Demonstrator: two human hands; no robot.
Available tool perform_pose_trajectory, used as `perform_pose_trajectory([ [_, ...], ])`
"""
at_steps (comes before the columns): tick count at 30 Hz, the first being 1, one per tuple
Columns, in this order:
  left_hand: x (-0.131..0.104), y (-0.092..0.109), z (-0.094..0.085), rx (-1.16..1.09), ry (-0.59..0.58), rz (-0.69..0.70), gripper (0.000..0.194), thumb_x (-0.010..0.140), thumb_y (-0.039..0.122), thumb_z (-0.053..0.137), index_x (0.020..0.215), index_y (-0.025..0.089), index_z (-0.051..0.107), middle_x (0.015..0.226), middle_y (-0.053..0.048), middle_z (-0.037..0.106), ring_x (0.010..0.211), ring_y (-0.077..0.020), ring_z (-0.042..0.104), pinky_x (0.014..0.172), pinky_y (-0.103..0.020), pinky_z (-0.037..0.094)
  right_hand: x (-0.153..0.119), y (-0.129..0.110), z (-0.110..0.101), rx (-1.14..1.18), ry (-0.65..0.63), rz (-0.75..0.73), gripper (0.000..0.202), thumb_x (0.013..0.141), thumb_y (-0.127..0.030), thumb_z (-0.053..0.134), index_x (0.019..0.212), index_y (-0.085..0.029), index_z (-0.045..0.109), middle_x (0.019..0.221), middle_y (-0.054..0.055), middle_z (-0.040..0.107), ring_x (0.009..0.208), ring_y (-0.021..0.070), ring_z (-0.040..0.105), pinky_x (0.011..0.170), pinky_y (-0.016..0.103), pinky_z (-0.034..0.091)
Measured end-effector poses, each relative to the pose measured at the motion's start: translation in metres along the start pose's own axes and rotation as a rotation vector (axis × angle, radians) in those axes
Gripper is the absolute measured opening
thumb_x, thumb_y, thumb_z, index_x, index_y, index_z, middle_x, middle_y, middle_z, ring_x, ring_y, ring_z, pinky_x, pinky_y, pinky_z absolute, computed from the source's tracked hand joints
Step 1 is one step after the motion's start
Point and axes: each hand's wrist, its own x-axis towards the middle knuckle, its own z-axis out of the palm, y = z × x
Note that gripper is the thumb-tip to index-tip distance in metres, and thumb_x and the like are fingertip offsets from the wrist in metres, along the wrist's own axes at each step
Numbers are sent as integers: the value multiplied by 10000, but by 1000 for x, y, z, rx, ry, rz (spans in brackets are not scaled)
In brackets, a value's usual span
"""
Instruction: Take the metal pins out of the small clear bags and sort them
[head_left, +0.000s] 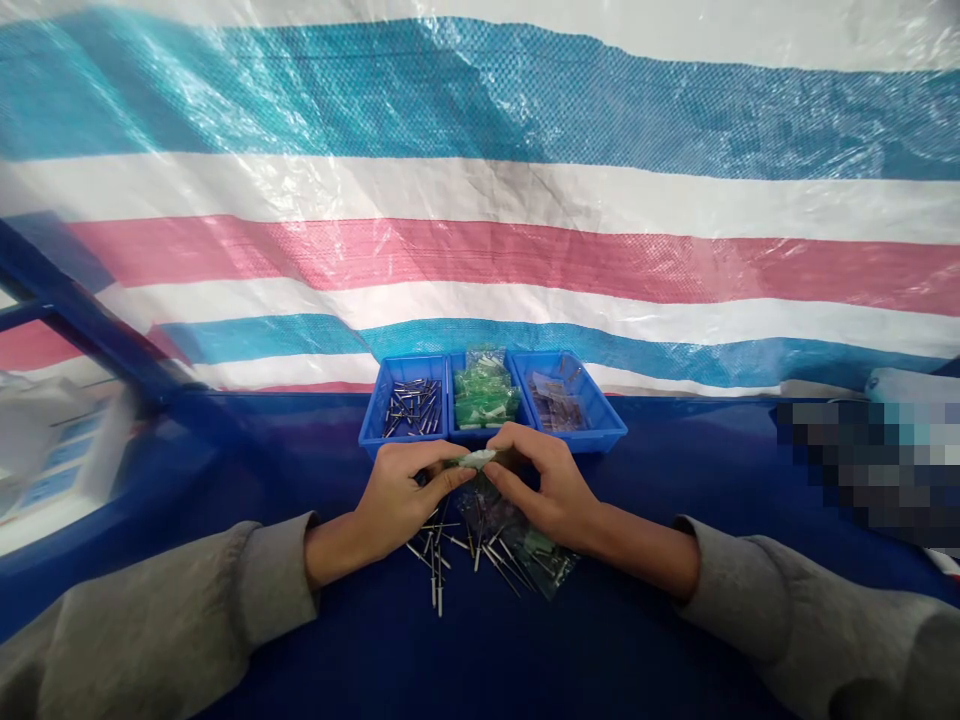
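Observation:
Between my left hand and my right hand is a small plastic bag with whitish contents, pinched by the thumb and forefinger of each. What exactly lies inside it is too small to tell. Under the hands, loose blind rivets with white heads are spread on the blue table. A larger clear bag, holding some rivets, lies below my right hand and is partly hidden by it.
Three blue bins stand in a row behind the hands: the left bin has loose rivets, the middle one green-tinted bags, the right bin clear bags. Striped sheeting hangs behind the table. A pixelated patch covers the right side.

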Motion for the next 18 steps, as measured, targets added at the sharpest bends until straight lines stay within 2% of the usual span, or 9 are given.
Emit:
perform_pose_trajectory([
  [5,1,1,0,-19,4,-12,147,814,278,596,852,157,670,435,56,518,389,-49,438,389,-155,337,-1,1,1,-14,11,-15,70,839,-239,502,789,-191,513,623,-32,475,527,86,428,492,214,349],
  [12,3,2,0,-59,-72,-91,149,825,265,580,840,140,659,379,78,437,369,-46,391,378,-154,302,1,0,-1,-21,24,40,129,846,-239,501,733,-179,518,609,-29,460,543,91,414,512,223,334],
  [18,2,0,0,-97,-85,-118,174,848,271,547,889,137,650,379,82,426,348,-41,360,355,-160,276,3,-1,-3,4,35,63,198,873,-253,454,701,-182,522,552,-34,450,521,95,419,499,225,331],
])
